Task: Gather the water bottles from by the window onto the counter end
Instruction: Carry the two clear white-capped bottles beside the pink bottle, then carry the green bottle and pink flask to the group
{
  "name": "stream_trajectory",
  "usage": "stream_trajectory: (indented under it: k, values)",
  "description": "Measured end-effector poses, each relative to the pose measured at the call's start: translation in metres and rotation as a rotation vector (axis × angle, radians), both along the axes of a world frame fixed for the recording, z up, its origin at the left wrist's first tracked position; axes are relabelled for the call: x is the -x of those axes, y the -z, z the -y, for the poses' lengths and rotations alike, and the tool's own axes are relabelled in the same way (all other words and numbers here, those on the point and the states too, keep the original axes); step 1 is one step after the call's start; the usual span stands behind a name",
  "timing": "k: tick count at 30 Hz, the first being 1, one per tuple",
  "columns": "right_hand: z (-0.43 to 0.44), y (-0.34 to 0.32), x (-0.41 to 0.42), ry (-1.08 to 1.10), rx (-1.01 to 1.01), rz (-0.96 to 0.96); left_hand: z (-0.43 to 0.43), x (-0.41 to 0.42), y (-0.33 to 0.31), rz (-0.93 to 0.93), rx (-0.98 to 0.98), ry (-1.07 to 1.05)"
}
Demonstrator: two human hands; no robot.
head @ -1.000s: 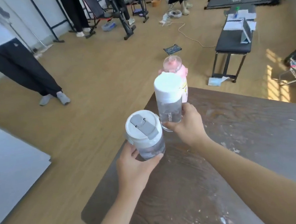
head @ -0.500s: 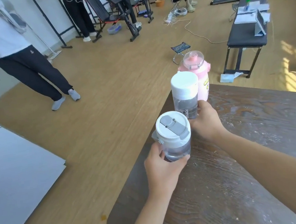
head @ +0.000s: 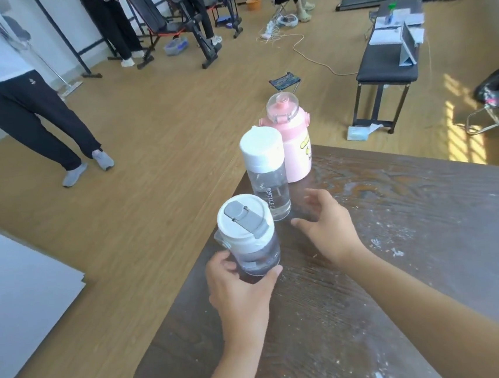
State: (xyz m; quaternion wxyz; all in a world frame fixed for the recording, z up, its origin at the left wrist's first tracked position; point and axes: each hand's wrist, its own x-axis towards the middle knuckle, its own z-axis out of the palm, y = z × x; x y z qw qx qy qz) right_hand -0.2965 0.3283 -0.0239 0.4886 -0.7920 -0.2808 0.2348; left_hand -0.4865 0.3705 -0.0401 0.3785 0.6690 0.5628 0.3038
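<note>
Three bottles are gathered at the near left corner of the dark wooden counter (head: 414, 234). A pink bottle (head: 291, 142) with a clear dome lid stands farthest. In front of it stands a clear bottle with a white cap (head: 266, 175), upright on the counter. My right hand (head: 326, 227) is just right of it, fingers apart, not touching it. My left hand (head: 239, 287) grips the base of a clear bottle with a white and grey flip lid (head: 248, 234), at the counter's left edge.
The counter's left edge drops to a wooden floor. A person in dark trousers (head: 21, 113) stands at the far left. A black bench (head: 388, 62) with papers and a tablet is beyond the counter. Gym equipment and a white board (head: 15, 296) lie around.
My right hand has let go of the white-capped bottle, which now stands on the counter. My left hand has brought the flip-lid bottle closer to the counter's edge.
</note>
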Motion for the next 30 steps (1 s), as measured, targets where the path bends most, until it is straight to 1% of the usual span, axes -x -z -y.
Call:
stream_trajectory:
  k: [2, 3, 5, 8, 10, 12, 17, 20, 22, 24, 26, 28, 30]
  values:
    - [0.028, 0.003, -0.004, -0.001, -0.008, -0.007, 0.026, -0.003, -0.004, -0.044, 0.02, -0.081]
    - [0.045, 0.005, -0.006, -0.003, -0.004, -0.009, 0.04, -0.005, -0.005, -0.052, 0.042, -0.082]
    - [0.083, 0.009, -0.012, -0.003, 0.016, -0.001, 0.068, -0.014, -0.004, -0.062, 0.065, -0.009]
    - [0.147, 0.014, -0.026, 0.072, 0.047, 0.056, 0.104, -0.045, -0.001, -0.108, -0.03, 0.233]
    - [0.194, 0.012, -0.037, 0.162, 0.043, 0.054, 0.128, -0.077, -0.004, -0.123, -0.109, 0.417]
    - [0.243, 0.008, -0.048, 0.281, 0.042, 0.056, 0.154, -0.116, -0.009, -0.101, -0.138, 0.58]
    - [0.368, 0.0, -0.071, 0.636, 0.061, 0.07, 0.24, -0.216, -0.017, -0.068, -0.072, 0.947]
    - [0.436, -0.007, -0.072, 0.812, 0.056, 0.064, 0.304, -0.268, -0.021, -0.044, -0.077, 1.148]
    - [0.477, -0.005, -0.069, 0.921, 0.076, 0.098, 0.353, -0.294, -0.026, -0.021, -0.06, 1.3]
    - [0.511, -0.004, -0.061, 1.009, 0.091, 0.119, 0.402, -0.311, -0.033, 0.019, -0.031, 1.46]
    - [0.537, -0.005, -0.049, 1.085, 0.079, 0.097, 0.447, -0.319, -0.039, 0.053, 0.002, 1.603]
    - [0.56, -0.006, -0.033, 1.17, 0.073, 0.074, 0.486, -0.321, -0.04, 0.05, 0.028, 1.716]
    - [0.579, -0.001, -0.017, 1.238, 0.109, 0.08, 0.517, -0.322, -0.038, 0.027, 0.029, 1.786]
